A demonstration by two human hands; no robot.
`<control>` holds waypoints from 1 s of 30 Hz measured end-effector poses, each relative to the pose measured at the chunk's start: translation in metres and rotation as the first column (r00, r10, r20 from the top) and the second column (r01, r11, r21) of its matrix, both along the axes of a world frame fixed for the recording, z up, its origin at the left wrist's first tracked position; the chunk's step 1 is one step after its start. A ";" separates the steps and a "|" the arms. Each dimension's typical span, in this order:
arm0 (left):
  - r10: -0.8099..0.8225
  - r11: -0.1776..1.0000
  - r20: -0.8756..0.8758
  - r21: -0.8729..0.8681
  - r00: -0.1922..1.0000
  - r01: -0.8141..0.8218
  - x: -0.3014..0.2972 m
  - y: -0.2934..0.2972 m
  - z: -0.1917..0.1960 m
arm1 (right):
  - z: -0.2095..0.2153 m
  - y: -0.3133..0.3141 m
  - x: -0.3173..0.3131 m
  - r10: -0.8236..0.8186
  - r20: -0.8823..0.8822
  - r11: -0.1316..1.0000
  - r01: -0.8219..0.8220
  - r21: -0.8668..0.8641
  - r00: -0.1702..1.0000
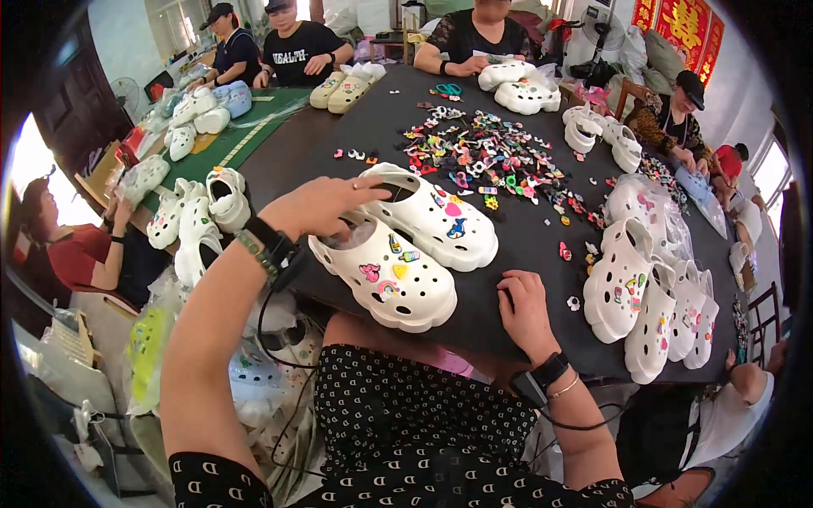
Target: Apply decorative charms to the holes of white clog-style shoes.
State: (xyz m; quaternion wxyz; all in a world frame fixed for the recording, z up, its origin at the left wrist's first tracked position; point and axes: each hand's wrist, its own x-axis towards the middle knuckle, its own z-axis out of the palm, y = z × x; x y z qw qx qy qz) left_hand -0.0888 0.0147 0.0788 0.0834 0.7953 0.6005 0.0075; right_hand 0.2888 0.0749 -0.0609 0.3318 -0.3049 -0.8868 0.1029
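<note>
Two white clog shoes lie side by side on the dark table (500, 245) in front of me, each with small coloured charms pushed into its holes. My left hand (326, 206) grips the heel end of the nearer clog (385, 275) and touches the rim of the farther clog (436, 218). My right hand (523, 306) rests fingers-down on the table just right of the nearer clog, holding nothing I can make out. A loose pile of coloured charms (495, 157) is spread across the table's middle.
More white clogs (648, 300) are stacked at the right, others at the left (199, 216) and along the far edge. Several people sit around the table working on clogs. Bags of clogs lie by my left knee.
</note>
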 end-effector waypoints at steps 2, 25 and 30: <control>0.012 0.998 -0.020 -0.060 1.000 -0.013 -0.004 0.012 -0.006 | 0.003 0.000 -0.002 -0.003 -0.011 1.000 0.003 0.002 1.000; 0.595 0.787 0.017 0.194 0.804 -0.586 -0.076 -0.063 0.000 | 0.013 -0.010 -0.005 -0.053 0.061 0.994 0.058 -0.098 0.997; 0.739 0.615 0.099 0.305 0.666 -0.728 -0.129 -0.090 -0.011 | 0.023 -0.015 -0.018 -0.055 0.076 0.992 0.063 -0.112 0.996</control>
